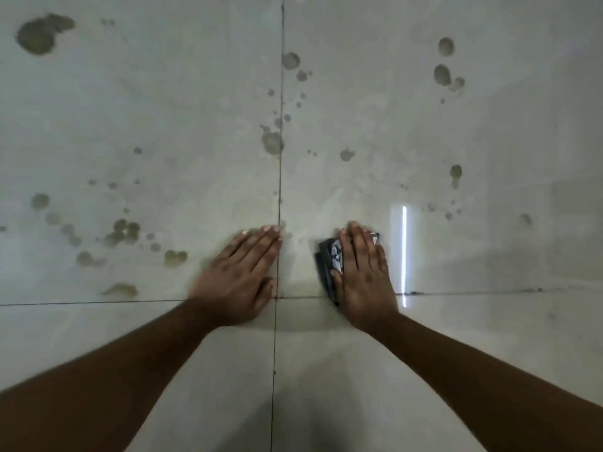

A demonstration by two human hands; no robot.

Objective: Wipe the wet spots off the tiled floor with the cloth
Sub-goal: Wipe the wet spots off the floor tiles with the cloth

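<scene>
Progress: we judge the job barely under way. The tiled floor (456,353) around and behind our hands shows no marks, but nearly all the wet spots (272,141) lie ahead of our fingertips, unwiped.

Left to do: a big blotch (40,34) far ahead and to the left of our left hand, a cluster of spots (125,231) just left of that hand, a trail along the grout line (280,177) straight ahead of it, and a scatter of drops (443,75) well ahead of our right hand.

Left hand: our left hand (243,272) lies flat on the tile, fingers straight and together, holding nothing; its fingertips reach the grout line.

Right hand: our right hand (363,275) presses flat on the cloth (331,261), fingers extended, not curled round it.

Cloth position: it sits under our right palm and fingers, mostly hidden; a dark patterned strip shows on the thumb side and a small corner peeks out beside the fingertips.

Cloth axis: folded into a narrow pad, its long axis runs with our right hand, from wrist to fingertips, pointing away from us toward the spots ahead.

Light streak: a bright reflection (404,252) lies just right of our right hand.
</scene>
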